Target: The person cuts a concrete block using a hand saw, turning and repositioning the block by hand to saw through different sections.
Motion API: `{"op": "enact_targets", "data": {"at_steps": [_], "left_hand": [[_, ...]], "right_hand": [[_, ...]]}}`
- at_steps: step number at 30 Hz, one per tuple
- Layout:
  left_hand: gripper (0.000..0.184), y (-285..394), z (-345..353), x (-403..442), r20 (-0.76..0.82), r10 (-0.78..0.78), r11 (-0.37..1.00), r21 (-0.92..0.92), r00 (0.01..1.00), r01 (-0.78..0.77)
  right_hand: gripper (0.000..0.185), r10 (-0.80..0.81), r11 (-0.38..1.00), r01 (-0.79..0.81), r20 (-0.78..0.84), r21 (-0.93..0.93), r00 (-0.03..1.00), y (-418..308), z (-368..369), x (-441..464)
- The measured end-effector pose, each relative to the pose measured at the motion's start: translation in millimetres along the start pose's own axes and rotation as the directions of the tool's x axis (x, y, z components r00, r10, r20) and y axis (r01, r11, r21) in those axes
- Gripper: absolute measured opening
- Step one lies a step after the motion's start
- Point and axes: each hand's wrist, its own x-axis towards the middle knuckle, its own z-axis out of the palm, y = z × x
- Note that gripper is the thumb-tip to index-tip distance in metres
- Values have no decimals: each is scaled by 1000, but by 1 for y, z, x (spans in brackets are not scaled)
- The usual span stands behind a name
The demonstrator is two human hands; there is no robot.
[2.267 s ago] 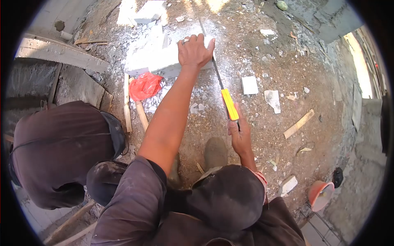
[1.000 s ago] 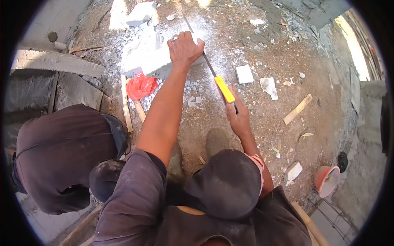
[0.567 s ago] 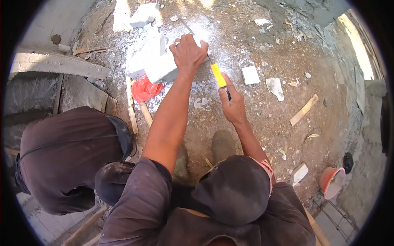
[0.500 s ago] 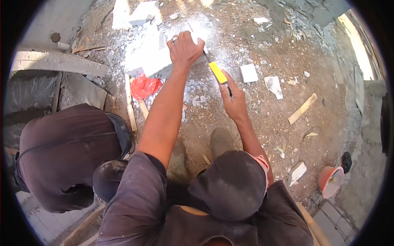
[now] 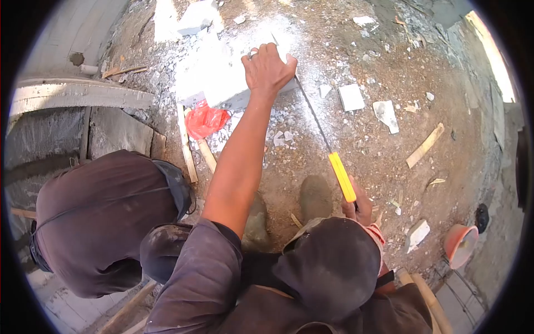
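Note:
My left hand [image 5: 268, 71] bears down on the right part of a white block [image 5: 227, 93], its fingers bent over the top and the thumb angled outward. In my right hand [image 5: 360, 205] is a saw [image 5: 341, 177] with a yellow and black handle, pulled back toward the body. The thin dark blade runs from the handle up to the block's right end, beside my left thumb. Glare washes out much of the block, and part of the blade is hidden behind my left hand. White dust lies around the cut end.
A red plastic bag [image 5: 206, 120] and wood strips [image 5: 187, 145] lie near the block. Broken white pieces [image 5: 351, 97] are scattered rightward. A co-worker's dark-clothed back [image 5: 108, 214] is at left. A dark cap [image 5: 334, 267] fills the lower middle. An orange bucket [image 5: 460, 246] stands at right.
My right hand has drawn the saw back toward the body, exposing more blade below the block. My left hand stays on the block. The whole view has shifted slightly.

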Motion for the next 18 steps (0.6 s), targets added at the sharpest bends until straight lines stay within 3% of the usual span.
{"op": "enact_targets", "data": {"at_steps": [2,3,5,8,9,11,13,15,17,18], "left_hand": [[50,3,4,-20,-54,44,999,17,998,-43],[50,4,4,-24,-96,33,999,17,995,-31],[52,-7,-1,-10,-85,-33,999,37,996,37],[55,-14,3,-6,-31,-114,992,47,993,115],[56,-11,6,8,-32,-128,991,40,991,129],[56,-7,-1,12,-1,-136,990,34,991,136],[51,-10,3,9,-47,-101,994,33,994,103],[48,-7,3,-8,-42,-84,994,61,996,87],[44,-4,7,-15,-130,-11,998,52,991,18],[48,-4,9,-21,-124,-11,998,57,992,18]], "right_hand": [[50,256,964,-259,52,66,965,-25,37,90],[50,237,953,-238,29,186,971,-32,57,135],[51,105,993,-107,25,59,994,-32,65,166],[50,205,968,-211,56,139,977,-27,37,117],[51,44,999,-42,53,-29,998,-17,22,78],[60,56,998,-56,153,-10,987,1,-16,-11],[67,257,966,-238,257,-103,932,-1,-43,-78],[66,236,971,-218,275,-94,932,-6,-38,-75],[60,43,997,-53,159,58,986,13,-14,-5],[55,25,998,-29,84,47,996,21,13,38]]}}
